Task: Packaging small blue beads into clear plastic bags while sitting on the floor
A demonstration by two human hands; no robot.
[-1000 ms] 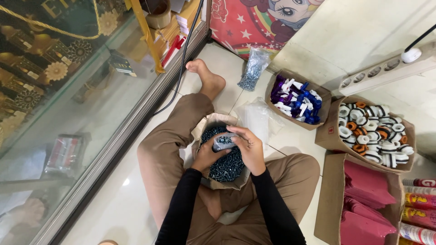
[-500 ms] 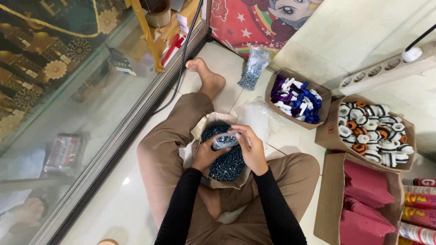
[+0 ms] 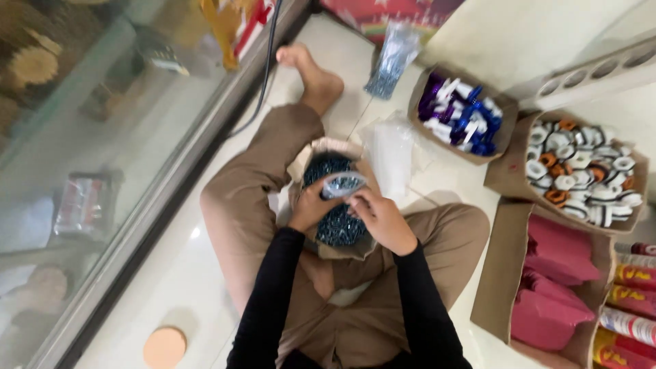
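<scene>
I sit cross-legged on a white tiled floor with a cardboard box [image 3: 309, 158] of small dark blue pieces in my lap. Both hands hold a small clear plastic bag [image 3: 343, 184] of the same blue pieces just above that box. My left hand [image 3: 311, 207] grips the bag from the left and underneath. My right hand [image 3: 381, 219] pinches its right side. Black sleeves cover both arms.
A glass display case [image 3: 102, 171] runs along my left. On the right stand cardboard boxes: one with purple and blue pieces [image 3: 461, 115], one with white, black and orange rings [image 3: 581, 171], one with pink packets [image 3: 557, 273]. Clear bags [image 3: 393, 154] lie ahead. A round tan disc [image 3: 165, 347] lies on the floor.
The view has shifted and blurred as my head moved. My hands stay together over the box, still working the small bag; its position has hardly changed.
</scene>
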